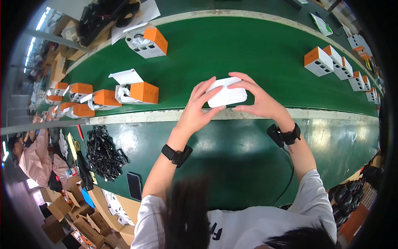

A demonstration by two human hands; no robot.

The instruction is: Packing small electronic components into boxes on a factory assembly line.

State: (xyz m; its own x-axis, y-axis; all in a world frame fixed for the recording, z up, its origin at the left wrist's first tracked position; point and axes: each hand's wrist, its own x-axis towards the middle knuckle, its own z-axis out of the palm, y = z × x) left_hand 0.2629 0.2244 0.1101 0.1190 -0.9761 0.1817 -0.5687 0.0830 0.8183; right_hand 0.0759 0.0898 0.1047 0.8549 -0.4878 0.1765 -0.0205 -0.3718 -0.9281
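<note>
- Holding a small white box between both hands, the person is keeping it above the pale strip where the green tabletop meets the green conveyor belt.
- The left hand is grasping the box's left end, fingers curling over its top and thumb lying under its near edge.
- The right hand is grasping the right end, fingers arching over the top of the box.
- Both wrists are wearing black bands; a black cable is running from the right one down toward the body.
- To the left on the belt, an open orange-and-white box is showing crumpled white wrapping, with more such boxes trailing farther left.
- Far right, a row of closed orange-and-white boxes is sitting on the belt.
- Near left, a heap of black cords is lying on the tabletop, with a dark phone just near of it.
</note>
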